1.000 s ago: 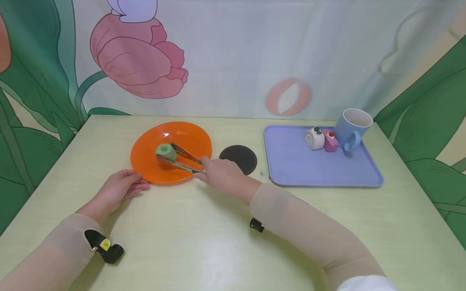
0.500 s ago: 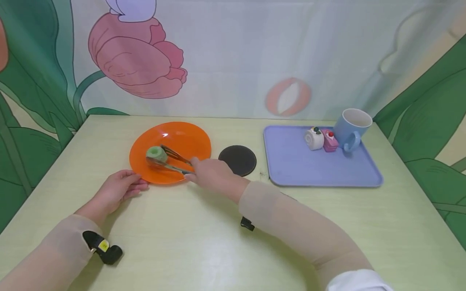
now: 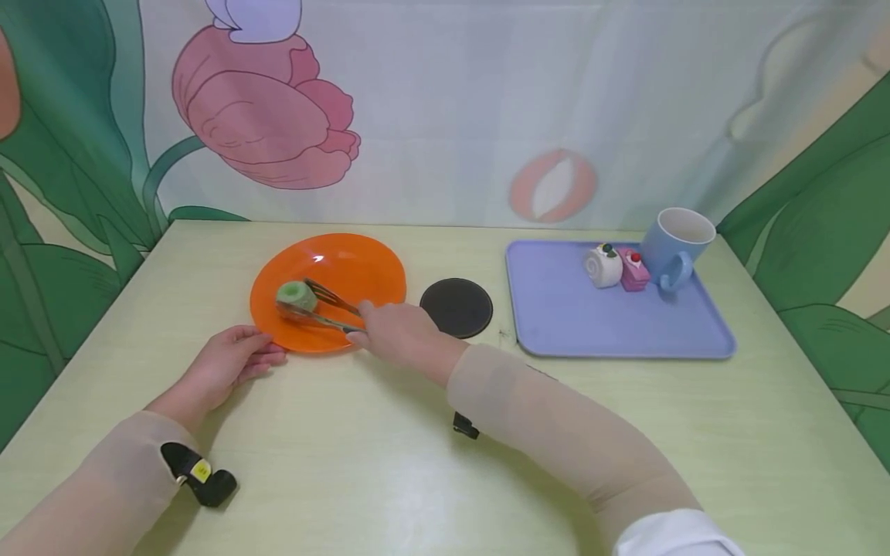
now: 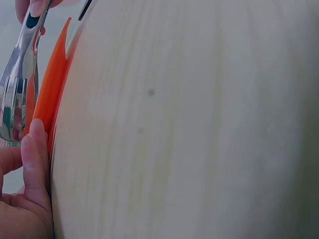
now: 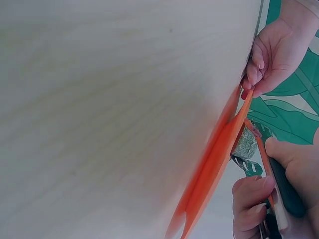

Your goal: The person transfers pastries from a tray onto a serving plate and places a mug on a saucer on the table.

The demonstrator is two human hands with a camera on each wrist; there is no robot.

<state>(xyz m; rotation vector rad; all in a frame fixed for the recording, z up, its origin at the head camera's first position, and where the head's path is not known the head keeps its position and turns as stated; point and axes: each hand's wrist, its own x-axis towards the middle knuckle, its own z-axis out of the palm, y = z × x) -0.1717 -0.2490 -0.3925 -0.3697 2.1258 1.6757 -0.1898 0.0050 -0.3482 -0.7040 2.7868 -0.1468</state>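
Note:
My right hand [image 3: 399, 330] holds a pair of metal tongs [image 3: 334, 299] with dark grip parts. The tong tips stand on either side of a small green roll-shaped cake [image 3: 295, 294], over the left part of an orange plate [image 3: 361, 262]. Whether the tips press the cake is hard to tell. At the plate's near left rim, my left hand [image 3: 232, 359] pinches the edge between thumb and fingers. In the right wrist view, the speckled side of the green cake [image 5: 246, 143] shows between the slotted tong ends; the left wrist view mostly hides it.
Right of the plate lies a black round coaster [image 3: 456, 307]. Further right is a lavender tray [image 3: 591, 328] bearing a white cake roll [image 3: 603, 266], a pink cake slice [image 3: 634, 270] and a blue mug [image 3: 670, 251]. A printed curtain [image 3: 431, 116] hangs behind the table.
My right hand has moved left with the tongs, and the green cake has shifted left across the plate between the tips. My left hand keeps its place at the rim.

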